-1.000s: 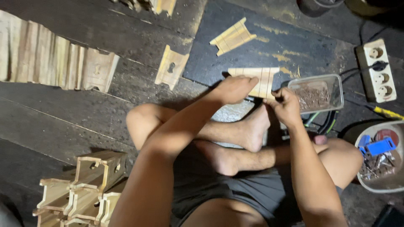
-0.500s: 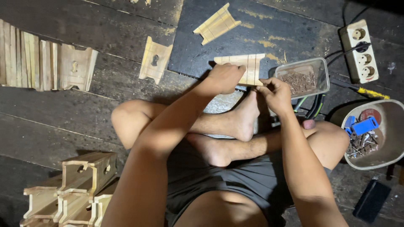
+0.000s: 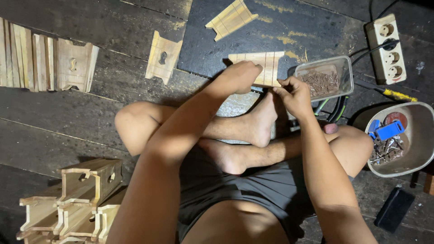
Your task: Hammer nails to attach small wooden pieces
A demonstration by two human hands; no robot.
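From the head camera, a person sits cross-legged on dark floorboards, and the left hand (image 3: 239,76) lies curled over the near left corner of a pale slatted bamboo panel (image 3: 266,66) lying flat on a dark mat (image 3: 312,27) just beyond the feet. The right hand (image 3: 294,94) is closed with its fingertips pinched together at the panel's near edge; what they hold is too small to tell. Just right of the panel stands a clear plastic tub of small nails (image 3: 323,77), a white power strip (image 3: 388,47) lies further right, and a stack of bamboo boxes (image 3: 72,199) sits near left.

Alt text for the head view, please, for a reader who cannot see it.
A person sits cross-legged on a dark plank floor, left hand pressing a slatted wooden panel, right hand at its edge beside a clear tub of small nails. More wooden pieces lie around.
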